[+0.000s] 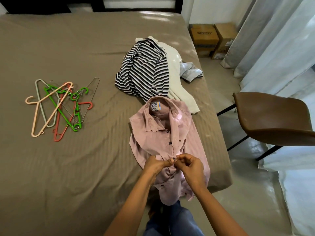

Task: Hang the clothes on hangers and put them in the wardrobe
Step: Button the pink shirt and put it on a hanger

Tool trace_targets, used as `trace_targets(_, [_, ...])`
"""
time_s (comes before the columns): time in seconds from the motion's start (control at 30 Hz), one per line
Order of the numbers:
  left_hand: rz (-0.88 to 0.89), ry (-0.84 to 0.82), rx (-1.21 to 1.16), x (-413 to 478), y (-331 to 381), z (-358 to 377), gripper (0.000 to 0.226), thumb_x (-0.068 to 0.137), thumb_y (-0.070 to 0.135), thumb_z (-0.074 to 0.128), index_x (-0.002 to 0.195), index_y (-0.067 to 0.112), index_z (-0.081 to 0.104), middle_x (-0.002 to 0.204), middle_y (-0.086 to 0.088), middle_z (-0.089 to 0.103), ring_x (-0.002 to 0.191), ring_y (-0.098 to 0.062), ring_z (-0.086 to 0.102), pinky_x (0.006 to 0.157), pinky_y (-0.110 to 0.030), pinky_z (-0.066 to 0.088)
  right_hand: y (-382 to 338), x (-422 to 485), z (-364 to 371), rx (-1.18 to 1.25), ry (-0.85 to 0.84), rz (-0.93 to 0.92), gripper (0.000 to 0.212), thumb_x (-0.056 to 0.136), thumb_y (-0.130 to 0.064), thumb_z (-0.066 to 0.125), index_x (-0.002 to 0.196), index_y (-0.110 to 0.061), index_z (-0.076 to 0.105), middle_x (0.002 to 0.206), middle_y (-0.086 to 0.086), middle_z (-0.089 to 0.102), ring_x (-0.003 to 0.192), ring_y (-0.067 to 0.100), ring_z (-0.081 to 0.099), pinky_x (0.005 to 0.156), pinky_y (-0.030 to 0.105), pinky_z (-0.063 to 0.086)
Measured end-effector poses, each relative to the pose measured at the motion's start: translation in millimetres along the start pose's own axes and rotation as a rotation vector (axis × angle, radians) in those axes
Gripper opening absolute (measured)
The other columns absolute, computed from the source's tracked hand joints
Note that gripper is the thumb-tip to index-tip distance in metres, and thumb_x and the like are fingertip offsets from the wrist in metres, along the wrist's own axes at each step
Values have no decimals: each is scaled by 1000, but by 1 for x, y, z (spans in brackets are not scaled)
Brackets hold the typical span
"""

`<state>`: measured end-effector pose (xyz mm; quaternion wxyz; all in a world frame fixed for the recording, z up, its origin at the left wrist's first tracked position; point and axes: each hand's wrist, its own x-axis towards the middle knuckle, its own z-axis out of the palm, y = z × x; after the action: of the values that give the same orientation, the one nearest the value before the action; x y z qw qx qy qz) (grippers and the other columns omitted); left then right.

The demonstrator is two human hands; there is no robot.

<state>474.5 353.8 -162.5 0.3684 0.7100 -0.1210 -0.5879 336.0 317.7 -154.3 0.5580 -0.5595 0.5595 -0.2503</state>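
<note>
Head cam: pink shirt lies flat on bed near the edge; left hand & right hand both pinch its front placket at a button. Hangers sit well apart, to the left. Fabric looks light, soft, floppy, so prob best held at collar/shoulders when threading a hanger.

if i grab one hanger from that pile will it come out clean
Probably not: the hangers lie crossed and interlocked on the bed, so neighbours may drag along. They look like thin plastic and wire, so likely light and stiff.
</note>
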Motion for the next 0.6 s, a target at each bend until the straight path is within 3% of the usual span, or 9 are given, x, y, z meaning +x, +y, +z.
trace_targets(0.1, [16, 15, -13, -4, -1, 2, 12, 73, 17, 80, 79, 13, 70, 83, -8, 73, 92, -25, 68, 88, -36, 53, 0, -1, 1, -64, 7, -31, 14, 80, -4, 70, 83, -17, 73, 74, -1, 72, 72, 13, 69, 72, 28, 58])
trace_targets(0.3, [19, 95, -37, -16, 7, 6, 19, 74, 19, 79, 75, 19, 59, 77, 0, 65, 88, -23, 63, 73, -26, 48, -3, -3, -1, 7, -26, 63, 18, 86, -14, 63, 74, -23, 72, 72, 5, 71, 70, 22, 68, 73, 43, 57])
trace_targets(0.47, [-16, 136, -109, -26, 14, 12, 19, 79, 12, 73, 83, 8, 54, 69, -1, 57, 63, -12, 54, 42, -19, 40, -3, -9, 1, -9, 25, 30, 10, 83, -8, 68, 83, -15, 75, 75, 0, 73, 73, 16, 70, 74, 38, 59])
trace_targets(0.53, [-32, 171, -128, -27, 15, 14, 18, 77, 11, 72, 85, 5, 57, 70, -7, 60, 65, -18, 59, 43, -20, 44, -2, -9, 4, -54, 38, 10, 11, 83, -7, 68, 84, -16, 76, 76, -3, 73, 74, 13, 70, 74, 32, 58])
trace_targets(0.6, [-73, 170, -157, -26, 15, 14, 22, 75, 12, 74, 87, 3, 59, 74, -14, 64, 72, -30, 64, 52, -33, 54, -3, -9, 7, -67, 56, 0, 14, 82, -5, 68, 83, -16, 76, 74, -4, 73, 73, 10, 69, 73, 27, 57])
